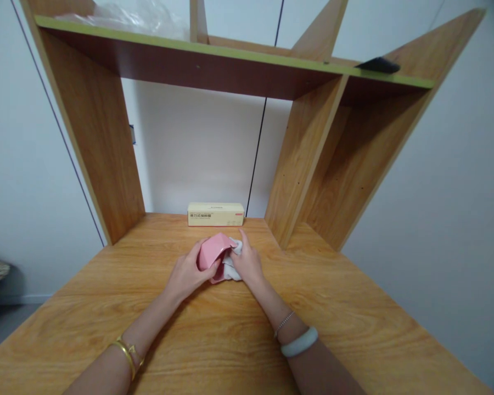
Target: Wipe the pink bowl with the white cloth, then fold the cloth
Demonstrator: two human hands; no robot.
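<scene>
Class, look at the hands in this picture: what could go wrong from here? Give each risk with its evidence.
The glossy pink angular bowl is tilted, so it might slip from the left hand's grip onto the brown wood-grain tabletop.

The bunched white cloth in the right hand sits at the bowl's opening; a hard push could twist the bowl loose.
</scene>
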